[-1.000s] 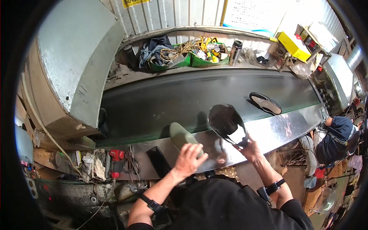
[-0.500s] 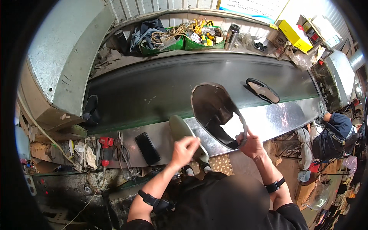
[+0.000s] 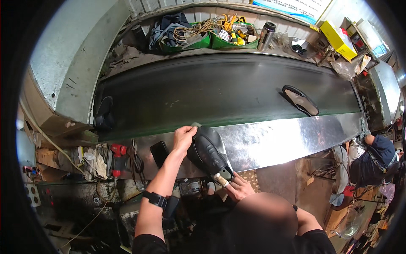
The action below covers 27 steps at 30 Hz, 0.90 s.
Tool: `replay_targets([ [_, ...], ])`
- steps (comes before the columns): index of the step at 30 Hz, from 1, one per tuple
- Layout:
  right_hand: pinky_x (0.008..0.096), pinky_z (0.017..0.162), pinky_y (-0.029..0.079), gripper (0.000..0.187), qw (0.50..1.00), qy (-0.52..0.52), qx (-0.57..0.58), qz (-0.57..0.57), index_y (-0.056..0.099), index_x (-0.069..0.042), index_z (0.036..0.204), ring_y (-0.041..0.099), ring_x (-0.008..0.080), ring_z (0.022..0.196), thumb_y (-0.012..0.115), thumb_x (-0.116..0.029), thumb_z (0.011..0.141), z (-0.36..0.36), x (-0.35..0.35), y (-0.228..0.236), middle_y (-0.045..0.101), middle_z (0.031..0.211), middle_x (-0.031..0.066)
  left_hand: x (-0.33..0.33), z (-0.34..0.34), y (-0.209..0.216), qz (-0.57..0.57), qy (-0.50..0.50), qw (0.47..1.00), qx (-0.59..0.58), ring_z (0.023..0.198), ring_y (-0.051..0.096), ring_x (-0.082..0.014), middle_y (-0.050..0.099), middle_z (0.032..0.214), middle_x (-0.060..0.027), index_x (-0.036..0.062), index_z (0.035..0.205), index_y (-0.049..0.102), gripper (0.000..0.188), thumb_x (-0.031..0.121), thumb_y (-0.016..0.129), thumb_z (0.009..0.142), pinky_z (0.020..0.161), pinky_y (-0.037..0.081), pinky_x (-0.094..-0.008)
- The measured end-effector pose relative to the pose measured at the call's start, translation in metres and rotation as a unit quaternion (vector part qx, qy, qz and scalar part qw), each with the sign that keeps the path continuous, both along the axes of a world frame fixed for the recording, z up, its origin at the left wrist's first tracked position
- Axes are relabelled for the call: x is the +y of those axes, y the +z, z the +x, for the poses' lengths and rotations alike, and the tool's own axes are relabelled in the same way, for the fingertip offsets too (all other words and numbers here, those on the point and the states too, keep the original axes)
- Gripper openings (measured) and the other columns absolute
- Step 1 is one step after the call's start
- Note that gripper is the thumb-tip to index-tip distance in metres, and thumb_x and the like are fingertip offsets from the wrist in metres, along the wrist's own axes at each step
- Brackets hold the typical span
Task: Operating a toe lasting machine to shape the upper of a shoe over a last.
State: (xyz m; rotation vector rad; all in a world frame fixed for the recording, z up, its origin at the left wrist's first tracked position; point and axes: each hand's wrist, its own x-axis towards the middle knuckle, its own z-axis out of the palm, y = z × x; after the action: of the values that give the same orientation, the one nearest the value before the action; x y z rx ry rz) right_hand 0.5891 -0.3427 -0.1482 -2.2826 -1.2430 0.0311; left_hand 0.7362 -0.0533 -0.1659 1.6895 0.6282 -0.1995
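A black shoe upper (image 3: pixel 207 146) lies over a grey-green shoe last (image 3: pixel 226 173), in front of me at the near edge of the metal ledge. The last shows at the heel end and as a small green tip at the far end. My left hand (image 3: pixel 185 138) is closed on that far end, fingers bent over its edge. At the near end, my right hand (image 3: pixel 240 187) grips the heel, and one of its digits has a tan wrapping. Part of the right hand is hidden by a blurred dark shape. A black phone (image 3: pixel 159 153) lies beside my left forearm.
Behind the metal ledge (image 3: pixel 279 137) runs a dark conveyor belt (image 3: pixel 211 91). On it are a shoe with a beige underside (image 3: pixel 301 100) and a black shoe (image 3: pixel 104 113). A red power tool (image 3: pixel 118 150) sits left. Green bins (image 3: pixel 234 44) line the back shelf. A person (image 3: pixel 378 154) is at right.
The upper has come down from my raised right hand onto the last. My left hand has moved to the far end, and my right hand has dropped to the heel.
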Motion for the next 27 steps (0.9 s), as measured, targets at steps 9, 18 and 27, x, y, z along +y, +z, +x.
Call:
replay_targets([
  [9, 0.0435, 0.115, 0.035, 0.11, 0.894, -0.255, 0.258, 0.262, 0.021, 0.003, 0.156, 0.037, 0.0369, 0.145, 0.091, -0.019, 0.075, 0.006, 0.032, -0.057, 0.038, 0.153, 0.0233, -0.014, 0.023, -0.044, 0.28, 0.057, 0.954, -0.094, 0.09, 0.068, -0.0401, 0.072, 0.093, -0.0196, 0.0033, 0.097, 0.074, 0.035, 0.037, 0.066, 0.094, 0.083, 0.051, -0.0469],
  [18, 0.0414, 0.114, 0.037, 0.085, 0.895, -0.179, 0.369, 0.176, 0.036, 0.003, 0.15, 0.045, 0.0366, 0.139, 0.084, -0.016, 0.082, 0.004, -0.029, -0.038, 0.048, 0.144, 0.0255, -0.036, -0.041, -0.044, 0.183, 0.121, 0.975, 0.038, 0.096, 0.068, -0.0399, 0.071, 0.096, -0.0216, 0.0002, 0.104, 0.068, 0.045, 0.044, 0.065, 0.092, 0.086, 0.05, -0.0492],
  [27, 0.0463, 0.12, 0.026, 0.096, 0.925, -0.056, 0.334, 0.173, 0.028, 0.003, 0.153, 0.031, 0.0441, 0.147, 0.085, -0.022, 0.08, 0.013, -0.044, -0.072, 0.034, 0.155, 0.0268, -0.061, -0.041, -0.02, 0.314, 0.068, 0.94, 0.118, 0.109, 0.064, -0.0408, 0.07, 0.109, -0.0216, 0.0031, 0.111, 0.065, 0.052, 0.042, 0.072, 0.078, 0.096, 0.05, -0.0485],
])
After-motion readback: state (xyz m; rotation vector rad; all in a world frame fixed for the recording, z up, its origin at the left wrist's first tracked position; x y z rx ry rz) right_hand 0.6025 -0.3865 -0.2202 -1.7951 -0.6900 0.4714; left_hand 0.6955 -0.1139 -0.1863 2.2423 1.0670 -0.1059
